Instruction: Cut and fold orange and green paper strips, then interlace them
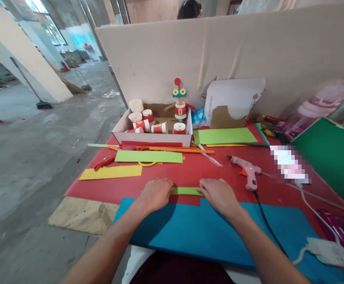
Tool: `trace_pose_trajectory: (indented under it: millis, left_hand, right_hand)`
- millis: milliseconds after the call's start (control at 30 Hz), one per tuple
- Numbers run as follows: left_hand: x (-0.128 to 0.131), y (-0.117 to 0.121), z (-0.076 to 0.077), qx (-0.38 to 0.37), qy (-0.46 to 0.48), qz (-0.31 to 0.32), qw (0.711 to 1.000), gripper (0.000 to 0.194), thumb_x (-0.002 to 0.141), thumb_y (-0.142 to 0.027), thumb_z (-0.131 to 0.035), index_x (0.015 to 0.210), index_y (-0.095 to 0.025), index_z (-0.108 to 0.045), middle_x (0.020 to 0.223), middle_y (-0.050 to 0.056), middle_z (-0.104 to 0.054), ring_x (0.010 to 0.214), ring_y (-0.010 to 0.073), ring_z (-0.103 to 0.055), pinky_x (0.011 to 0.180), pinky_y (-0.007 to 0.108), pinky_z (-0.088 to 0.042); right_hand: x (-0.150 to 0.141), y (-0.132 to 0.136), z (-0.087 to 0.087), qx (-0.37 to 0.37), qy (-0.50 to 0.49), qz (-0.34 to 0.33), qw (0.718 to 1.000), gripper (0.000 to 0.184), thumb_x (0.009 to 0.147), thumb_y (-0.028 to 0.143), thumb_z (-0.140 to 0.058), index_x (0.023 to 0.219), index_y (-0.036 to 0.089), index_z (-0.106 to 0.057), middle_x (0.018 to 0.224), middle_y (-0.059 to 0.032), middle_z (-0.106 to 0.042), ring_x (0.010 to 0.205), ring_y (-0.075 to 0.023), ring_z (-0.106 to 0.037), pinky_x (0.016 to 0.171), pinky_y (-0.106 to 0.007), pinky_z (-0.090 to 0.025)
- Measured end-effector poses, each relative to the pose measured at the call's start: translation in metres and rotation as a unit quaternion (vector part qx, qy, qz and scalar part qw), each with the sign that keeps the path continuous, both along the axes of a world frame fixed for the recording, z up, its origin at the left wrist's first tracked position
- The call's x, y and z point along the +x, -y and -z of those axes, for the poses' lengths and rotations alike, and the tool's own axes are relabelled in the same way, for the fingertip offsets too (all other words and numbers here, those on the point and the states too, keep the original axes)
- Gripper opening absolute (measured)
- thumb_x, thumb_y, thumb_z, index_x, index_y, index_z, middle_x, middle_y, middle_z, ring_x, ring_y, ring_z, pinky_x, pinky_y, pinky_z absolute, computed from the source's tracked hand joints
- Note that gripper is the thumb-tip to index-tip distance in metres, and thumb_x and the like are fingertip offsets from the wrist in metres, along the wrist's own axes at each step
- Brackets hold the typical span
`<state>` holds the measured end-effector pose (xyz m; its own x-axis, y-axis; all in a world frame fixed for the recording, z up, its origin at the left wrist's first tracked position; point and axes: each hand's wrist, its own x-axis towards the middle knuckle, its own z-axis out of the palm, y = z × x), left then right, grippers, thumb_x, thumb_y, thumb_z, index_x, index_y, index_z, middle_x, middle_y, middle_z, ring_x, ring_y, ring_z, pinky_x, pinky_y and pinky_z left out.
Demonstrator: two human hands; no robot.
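Note:
A narrow green paper strip (186,191) lies crosswise near the front of the red sheet, just beyond the blue sheet (178,228). My left hand (159,192) is closed on its left end, fingers curled and the tips hidden. At its right end my right hand (219,193) is likewise closed, thumb and fingers together. Between the hands the strip's middle shows. Beyond them lie a wider green paper piece (148,156), a yellow paper piece (111,172) and thin orange strips (180,150). A pink glue gun (247,170) rests on the right.
Behind stands a box (154,139) of paper cups and a cup figure (180,109) with spring arms. Red-handled scissors (104,161) lie left. On the right are a green board (331,157), a blurred-out bright object (290,163), cables and a pink bottle (311,108).

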<state>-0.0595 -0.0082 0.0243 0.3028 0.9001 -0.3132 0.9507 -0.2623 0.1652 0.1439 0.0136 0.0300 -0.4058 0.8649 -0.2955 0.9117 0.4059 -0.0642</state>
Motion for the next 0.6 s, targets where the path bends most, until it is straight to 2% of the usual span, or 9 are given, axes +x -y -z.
trace_pose_trajectory:
  millis: [400, 600]
  left_hand:
    - [-0.0013, -0.0014, 0.0007, -0.004, 0.0, 0.0, 1.0, 0.03, 0.092, -0.021, -0.036, 0.093, -0.019, -0.066, 0.096, 0.012, -0.07, 0.091, 0.0266, -0.066, 0.075, 0.034, -0.049]
    - [-0.0007, -0.0003, 0.0017, 0.004, -0.003, 0.002, 1.0, 0.03, 0.092, -0.02, -0.035, 0.092, -0.02, -0.066, 0.093, 0.011, -0.07, 0.09, 0.0263, -0.066, 0.072, 0.033, -0.048]
  right_hand:
    - [-0.0027, -0.002, -0.0046, -0.015, 0.009, -0.01, 1.0, 0.015, 0.095, 0.026, -0.053, 0.088, 0.018, -0.063, 0.095, -0.0087, -0.073, 0.088, -0.0222, -0.066, 0.067, -0.031, -0.034]
    - [-0.0097, -0.0045, -0.0042, -0.046, -0.053, -0.029, 0.997, 0.012, 0.094, 0.028, -0.056, 0.091, 0.017, -0.061, 0.098, -0.0071, -0.072, 0.093, -0.0211, -0.064, 0.071, -0.03, -0.033]
